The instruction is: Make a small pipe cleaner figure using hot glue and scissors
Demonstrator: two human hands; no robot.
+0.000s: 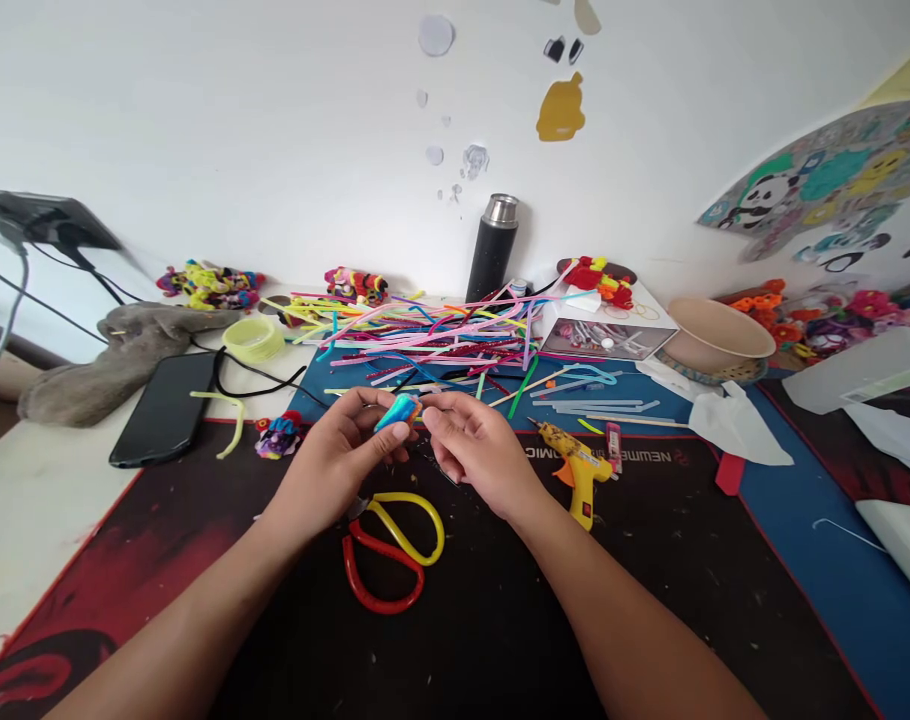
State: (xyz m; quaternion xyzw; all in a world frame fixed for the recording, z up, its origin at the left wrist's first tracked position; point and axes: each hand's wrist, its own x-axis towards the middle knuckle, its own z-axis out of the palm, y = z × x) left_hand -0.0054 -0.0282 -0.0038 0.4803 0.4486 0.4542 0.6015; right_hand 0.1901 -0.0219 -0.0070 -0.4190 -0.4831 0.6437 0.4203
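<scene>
A small, shiny blue piece (398, 412) with an orange-pink tip is pinched between the thumb and fingers of my left hand (354, 440). What kind of thing it is, I cannot make out. My right hand (474, 440) is closed, its thumb and forefinger pinching at the orange-pink tip. Just below both hands, scissors (406, 545) with one yellow and one red handle lie on the dark mat (485, 630); their blades are mostly hidden. A yellow hot glue gun (579, 470) lies right of my right hand, and a small purple and red fuzzy figure (279, 436) left of my left hand.
Many coloured pipe cleaners (440, 335) spread behind my hands. A black flask (492, 250) stands by the wall near a white box (609, 325) and a beige bowl (717, 328). At left lie a black phone (162, 410), yellow-green tape roll (252, 340) and grey plush (117, 360).
</scene>
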